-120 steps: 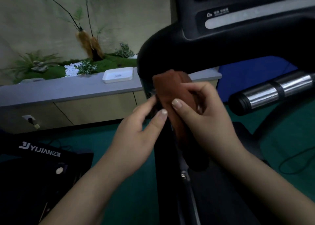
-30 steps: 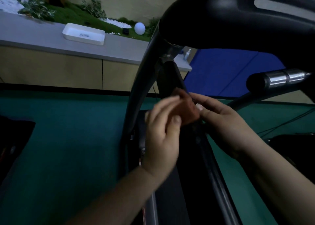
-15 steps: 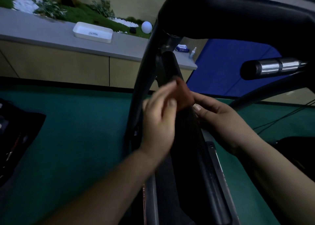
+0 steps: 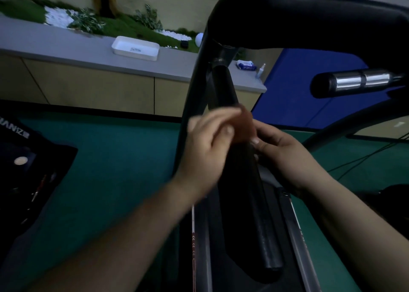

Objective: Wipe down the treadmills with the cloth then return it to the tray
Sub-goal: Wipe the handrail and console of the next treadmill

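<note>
Head view, dim light, some motion blur on the near hand. Both hands meet on a black upright post (image 4: 230, 105) of the treadmill (image 4: 298, 15). Left hand (image 4: 208, 145) blurred, fingers curled over a reddish-brown cloth (image 4: 245, 125), thumb tip against its near face; grasping the cloth. Right hand (image 4: 285, 156) just beyond it on the post's other side, fingertips pinching the cloth's lower right edge. Cloth bunched between the two hands, pressed against the post, only a small rounded part showing above the left fingers. Far beyond the left hand and up to its left, a white tray (image 4: 135, 48) sits on a grey counter (image 4: 66, 46), well apart from the cloth. Behind the counter, green moss and white pebbles with small plants (image 4: 86, 22). Beyond the post from the hands, a wipes packet (image 4: 246, 65) and a small bottle (image 4: 261, 70) near the counter's end. Above and right of the right hand, a chrome-banded handlebar grip (image 4: 354, 83). Green floor (image 4: 115, 158) below the left forearm; dark edge of a second machine (image 4: 24, 170) far left
</note>
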A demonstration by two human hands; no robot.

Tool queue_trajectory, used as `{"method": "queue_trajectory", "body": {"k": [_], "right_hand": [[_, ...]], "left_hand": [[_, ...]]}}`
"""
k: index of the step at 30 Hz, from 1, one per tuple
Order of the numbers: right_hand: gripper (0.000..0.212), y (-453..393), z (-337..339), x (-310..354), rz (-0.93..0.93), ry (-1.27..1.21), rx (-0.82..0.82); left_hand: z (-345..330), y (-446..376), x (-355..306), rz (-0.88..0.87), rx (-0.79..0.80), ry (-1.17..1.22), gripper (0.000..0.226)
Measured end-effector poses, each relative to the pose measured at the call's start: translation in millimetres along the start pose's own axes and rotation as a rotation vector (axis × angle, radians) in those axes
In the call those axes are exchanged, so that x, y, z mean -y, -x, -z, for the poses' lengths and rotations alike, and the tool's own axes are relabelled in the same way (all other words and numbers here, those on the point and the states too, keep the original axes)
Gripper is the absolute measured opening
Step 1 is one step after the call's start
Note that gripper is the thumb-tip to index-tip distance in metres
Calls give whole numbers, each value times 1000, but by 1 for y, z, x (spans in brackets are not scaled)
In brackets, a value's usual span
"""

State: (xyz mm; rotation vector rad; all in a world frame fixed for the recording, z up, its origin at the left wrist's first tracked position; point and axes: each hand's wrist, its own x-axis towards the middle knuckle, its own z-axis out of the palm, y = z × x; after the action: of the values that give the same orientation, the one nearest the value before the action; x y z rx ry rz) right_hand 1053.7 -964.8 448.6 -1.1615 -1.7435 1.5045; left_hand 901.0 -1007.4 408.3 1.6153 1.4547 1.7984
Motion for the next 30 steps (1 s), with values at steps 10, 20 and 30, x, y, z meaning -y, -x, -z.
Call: {"method": "queue_trajectory", "body": {"k": [10,20,30], "right_hand": [[39,1,0,-2,-11,-3,22],[37,17,-11,17,-3,83,-2],[39,35,-10,13,10,92,8]], "left_hand": [[3,57,-30,-8,0,46,34],[-6,17,-8,146,-90,74,33],[17,122,-75,-25,47,40,38]]}}
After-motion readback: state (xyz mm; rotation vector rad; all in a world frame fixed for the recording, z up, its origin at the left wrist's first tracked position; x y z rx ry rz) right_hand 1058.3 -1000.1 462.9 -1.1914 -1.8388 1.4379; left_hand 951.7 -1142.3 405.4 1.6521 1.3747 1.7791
